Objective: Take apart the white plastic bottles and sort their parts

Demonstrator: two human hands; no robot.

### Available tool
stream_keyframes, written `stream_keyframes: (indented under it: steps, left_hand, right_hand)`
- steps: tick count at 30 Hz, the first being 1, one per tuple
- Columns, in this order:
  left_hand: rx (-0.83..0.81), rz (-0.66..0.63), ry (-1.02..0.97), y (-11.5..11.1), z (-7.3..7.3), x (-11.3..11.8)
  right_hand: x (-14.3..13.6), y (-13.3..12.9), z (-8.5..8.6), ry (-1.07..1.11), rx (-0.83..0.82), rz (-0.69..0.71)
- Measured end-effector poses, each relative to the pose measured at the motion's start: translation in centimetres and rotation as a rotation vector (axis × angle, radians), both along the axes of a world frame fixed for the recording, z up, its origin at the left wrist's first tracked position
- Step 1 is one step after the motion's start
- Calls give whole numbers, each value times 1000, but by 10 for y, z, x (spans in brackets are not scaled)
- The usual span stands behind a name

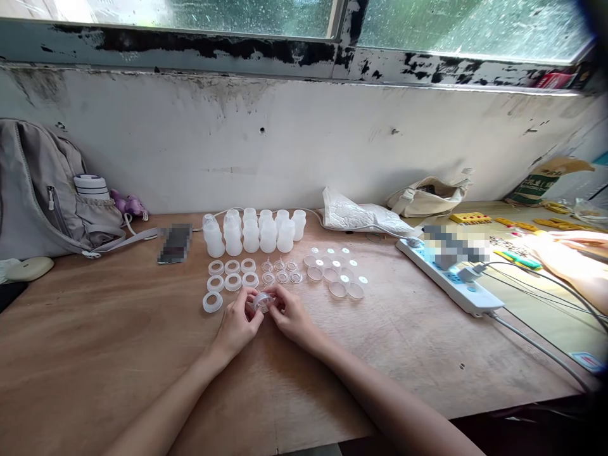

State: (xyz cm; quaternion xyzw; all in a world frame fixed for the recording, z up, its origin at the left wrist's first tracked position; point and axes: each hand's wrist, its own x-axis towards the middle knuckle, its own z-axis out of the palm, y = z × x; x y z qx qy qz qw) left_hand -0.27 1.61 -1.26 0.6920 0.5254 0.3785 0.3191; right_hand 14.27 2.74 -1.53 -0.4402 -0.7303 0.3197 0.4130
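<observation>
Both my hands meet over the wooden table around a clear, ridged bottle ring [262, 302]. My left hand [237, 318] pinches its left side with thumb and fingers, while my right hand [292, 316] grips the right side; fingertips partly hide the ring. Just beyond lie several translucent bottle collars [212, 310] in rows, one set apart nearest my left hand. To their right are several clear bottle nipples [282, 277]. Further right, several clear round cups [337, 290] lie with small white discs near them. Behind the collars stand several frosted baby bottles [232, 239], the front-left one topped with a clear dome.
A phone [175, 243] lies left of the bottles, near a grey backpack [33, 183]. A white plastic package [356, 214] and a cream bag [430, 196] rest against the wall. At right, a power strip [446, 275] trails cables; another person's arm [577, 253] shows beyond.
</observation>
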Motion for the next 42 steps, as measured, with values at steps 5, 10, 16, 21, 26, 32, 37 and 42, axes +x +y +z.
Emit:
stream_keyframes:
  steps: [5,10,16,21,26,32,37,42]
  left_hand:
    - [2,24,18,-1,3,2]
    - [16,38,73,-3,5,5]
    - [-7,74,89,-3,4,4]
    - [-2,89,94,-4,6,5]
    - [9,89,69,-6,8,6]
    - [10,20,-33,-5,10,3]
    - [1,-1,-45,-6,13,3]
    - [-13,-42,-54,-5,10,2]
  right_hand:
    - [0,-1,1,-16,21,-7]
    - [-3,-2,2,-30,26,-18]
    - [-5,-3,2,-23,15,5]
    - [-6,-3,2,-35,40,-31]
    - [-6,-5,3,-46,52,-60]
    - [-4,-9,10,-17,25,-30]
    - [-2,-9,13,21,-17,31]
    - [-2,-9,15,42,-36,6]
